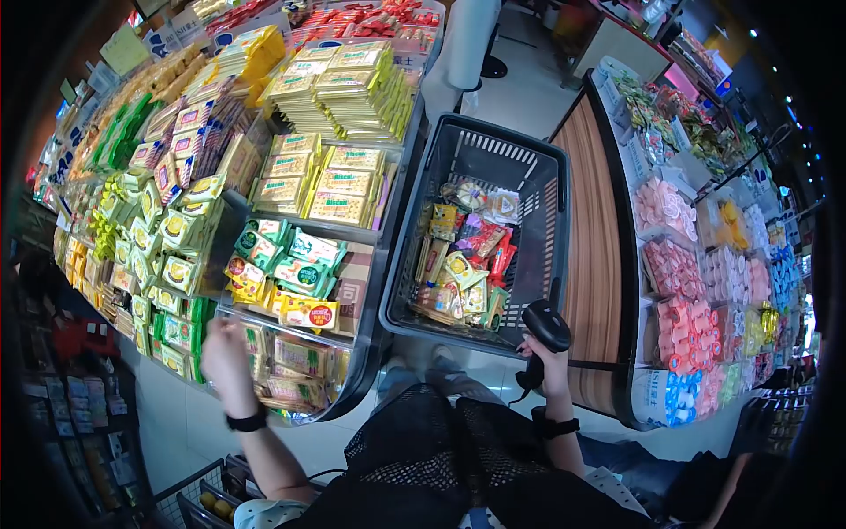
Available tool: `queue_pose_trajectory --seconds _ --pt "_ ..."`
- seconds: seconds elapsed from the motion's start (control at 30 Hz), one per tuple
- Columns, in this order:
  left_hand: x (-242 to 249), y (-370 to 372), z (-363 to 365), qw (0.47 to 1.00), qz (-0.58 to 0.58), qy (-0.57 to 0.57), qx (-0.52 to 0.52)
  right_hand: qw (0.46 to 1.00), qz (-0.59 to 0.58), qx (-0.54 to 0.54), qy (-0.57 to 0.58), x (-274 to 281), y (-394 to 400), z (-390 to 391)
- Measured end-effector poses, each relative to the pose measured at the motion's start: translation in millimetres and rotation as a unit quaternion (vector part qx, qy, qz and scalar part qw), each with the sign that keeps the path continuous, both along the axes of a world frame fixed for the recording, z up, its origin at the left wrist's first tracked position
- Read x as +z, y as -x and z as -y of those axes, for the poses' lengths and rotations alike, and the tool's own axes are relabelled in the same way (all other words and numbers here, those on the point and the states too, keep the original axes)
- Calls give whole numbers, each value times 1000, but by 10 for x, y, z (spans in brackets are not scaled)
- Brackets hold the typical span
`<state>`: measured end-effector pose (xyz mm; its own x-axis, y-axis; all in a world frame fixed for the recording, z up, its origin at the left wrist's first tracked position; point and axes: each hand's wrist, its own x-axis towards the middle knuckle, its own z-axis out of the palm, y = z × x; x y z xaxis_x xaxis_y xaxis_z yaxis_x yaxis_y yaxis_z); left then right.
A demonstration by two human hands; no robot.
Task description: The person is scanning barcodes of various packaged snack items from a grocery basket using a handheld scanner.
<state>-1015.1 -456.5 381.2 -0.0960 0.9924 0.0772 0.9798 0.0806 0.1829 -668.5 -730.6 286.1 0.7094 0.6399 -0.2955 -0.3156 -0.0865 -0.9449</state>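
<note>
My right hand [552,363] is wrapped round the handle of a black handheld barcode scanner [548,326], just past the near right corner of a dark grey shopping basket [539,207]. Small snack packs [467,270] in yellow, red and green lie loose on the basket's bottom. On the left, my left hand [226,363] is at the front of the snack display, close to green packs [179,333] and pale wrapped packs [298,354]. Its fingers are blurred, and I cannot see whether they hold anything.
Stacked yellow biscuit packs [348,185] and green and yellow packs [304,264] fill the display bins on the left. A wood-panelled counter [592,229] with candy bins [683,331] stands to the right. Another person's dark-clothed leg [656,472] shows at the lower right.
</note>
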Motion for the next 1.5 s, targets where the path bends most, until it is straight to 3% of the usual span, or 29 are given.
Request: queue_pose_trajectory --seconds 0.07,0.13,0.17,0.2,0.27,0.33,0.4,0.43,0.53,0.57,0.6,0.67,0.87,0.93,1.0,1.1,1.17,1.2,1.27,1.37,1.5 --pt "-101 -631 203 981 93 -17 -167 1000 -8 5 -6 -53 -57 60" --pt "29 -1377 491 912 271 36 -306 999 -7 25 23 -52 -100 76" --pt "-36 -1650 565 909 154 46 -384 1000 -8 24 13 -59 -99 90" --pt "-193 -1925 622 876 189 45 -442 1000 -27 7 -6 56 -53 52" --pt "-554 -2490 692 837 146 83 -521 999 -15 28 -15 114 -83 67" --pt "-833 -3014 798 845 4 125 -519 998 -8 62 -3 79 -163 118" --pt "-1560 -3387 844 865 -50 143 -478 996 10 84 5 126 -213 138" --pt "-1696 -3536 832 862 -87 187 -462 997 26 76 20 72 -241 166" --pt "-2084 -3724 864 863 -210 177 -424 995 -2 96 15 229 -290 197" --pt "-2109 -3732 798 820 -225 274 -450 993 36 101 50 301 -311 199" --pt "-1907 -3712 855 828 -224 287 -427 990 62 112 66 211 -345 227" --pt "-2247 -3652 821 836 -204 260 -439 985 52 156 61 265 -406 230" --pt "-2261 -3616 683 867 -169 225 -412 967 -10 237 87 302 -532 273" --pt "-2075 -3624 634 903 -82 192 -376 967 -50 239 68 173 -603 329" --pt "-1751 -3539 544 890 -3 220 -400 954 -109 275 42 134 -701 348" --pt "-895 -3182 665 874 164 240 -390 932 -143 332 4 195 -810 323" --pt "-856 -2907 871 786 437 278 -336 932 -140 334 1 111 -810 362" --pt "-809 -2802 996 786 438 278 -337 933 -112 342 -13 44 -805 385" --pt "-683 -2621 1247 635 639 331 -282 932 -84 351 -28 -22 -801 420" --pt "-848 -2430 1533 584 678 374 -246 933 -119 338 -18 38 -755 411" --pt "-850 -2361 1732 574 671 376 -281 930 -152 327 -76 139 -719 394"
